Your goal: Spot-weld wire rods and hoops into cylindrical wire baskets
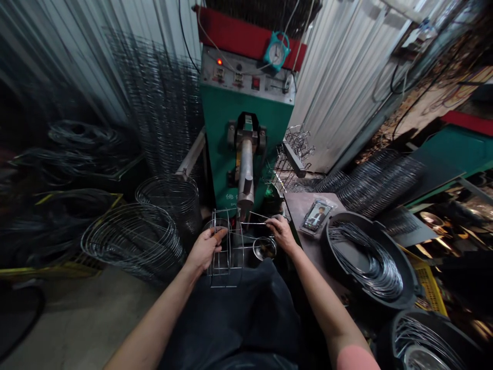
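Observation:
My left hand (208, 249) is closed on a wire frame (224, 285), a small cage of thin bright rods hanging above my lap. To the right, my right hand (281, 233) pinches a thin bent wire (254, 223) whose far end reaches toward the frame. Both pieces lie by the lower tip of the metal electrode arm (246, 174) on a green spot-welding machine (215, 123). Whether the wire touches the frame, I cannot tell. Just below the wire is a small round metal bowl (264, 248).
Stacks of wire rings (131, 236) stand at the left. On the right, a bench (298, 205) carries a phone (318, 215), beside a black tub (333, 257) of bent wires. A second tub (396, 324) sits nearer me. Two metal bars (192, 154) jut from the machine's sides.

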Demonstrator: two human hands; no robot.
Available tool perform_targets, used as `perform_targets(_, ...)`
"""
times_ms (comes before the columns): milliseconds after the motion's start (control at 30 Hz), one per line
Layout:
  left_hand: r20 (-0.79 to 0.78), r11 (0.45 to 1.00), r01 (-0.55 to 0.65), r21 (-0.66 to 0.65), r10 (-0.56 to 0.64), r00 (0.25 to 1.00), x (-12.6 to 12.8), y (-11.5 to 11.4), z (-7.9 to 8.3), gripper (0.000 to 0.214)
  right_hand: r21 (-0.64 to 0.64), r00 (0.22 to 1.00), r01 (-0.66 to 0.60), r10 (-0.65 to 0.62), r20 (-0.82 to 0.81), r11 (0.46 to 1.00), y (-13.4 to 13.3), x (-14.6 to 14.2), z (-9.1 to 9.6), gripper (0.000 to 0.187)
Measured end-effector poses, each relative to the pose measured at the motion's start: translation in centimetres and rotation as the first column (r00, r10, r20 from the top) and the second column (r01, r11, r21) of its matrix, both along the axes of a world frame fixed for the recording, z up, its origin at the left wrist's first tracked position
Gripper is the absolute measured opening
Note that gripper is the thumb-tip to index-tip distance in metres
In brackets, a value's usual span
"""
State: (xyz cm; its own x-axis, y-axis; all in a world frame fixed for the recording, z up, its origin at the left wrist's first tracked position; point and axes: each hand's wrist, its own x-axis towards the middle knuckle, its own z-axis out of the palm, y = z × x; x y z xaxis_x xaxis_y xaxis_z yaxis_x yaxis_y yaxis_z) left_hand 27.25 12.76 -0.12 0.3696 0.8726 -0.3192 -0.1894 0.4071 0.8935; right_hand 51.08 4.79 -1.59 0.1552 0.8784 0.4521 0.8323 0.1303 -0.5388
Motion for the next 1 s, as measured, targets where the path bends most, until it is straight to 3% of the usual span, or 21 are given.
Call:
perform_targets(433, 0.016, 0.999, 0.025, -0.021, -0.025, 1.000, 0.1, 0.6, 0.1, 0.044, -0.027, 0.998, -0.036, 0.035, -0.045, 0.999, 0.6, 0.3, 0.0, 0.019)
perform_targets(567, -0.004, 0.999, 0.030, -0.027, -0.030, 1.000, 0.0, 0.8, 0.1, 0.045, -0.015, 0.996, -0.080, 0.080, -0.043, 0.997, -0.4, 2.3, 0.2, 0.021)
perform_targets(667, -0.011, 0.999, 0.037, -0.019, -0.037, 0.999, 0.0, 0.7, 0.3, 0.046, 0.007, 0.999, -0.031, 0.031, -0.029, 1.000, -2.7, 4.9, 0.0, 0.025)
perform_targets(833, -0.020, 0.999, 0.040, -0.007, -0.040, 0.999, 0.0, 0.5, 0.6, 0.047, 0.050, 0.982, 0.188, -0.187, -0.026, 0.981, -7.4, 7.6, -3.0, 0.028)
perform_targets(933, -0.018, 0.999, 0.034, 0.002, -0.034, 0.999, 0.1, 0.4, 0.8, 0.046, -0.006, 0.936, 0.348, -0.348, -0.043, 0.937, -9.4, 7.4, -5.7, 0.030)
perform_targets(1000, -0.022, 1.000, 0.029, 0.006, -0.029, 0.999, 0.1, 0.3, 0.9, 0.045, -0.033, 0.922, 0.380, -0.382, -0.067, 0.924, -10.1, 6.9, -7.2, 0.030)
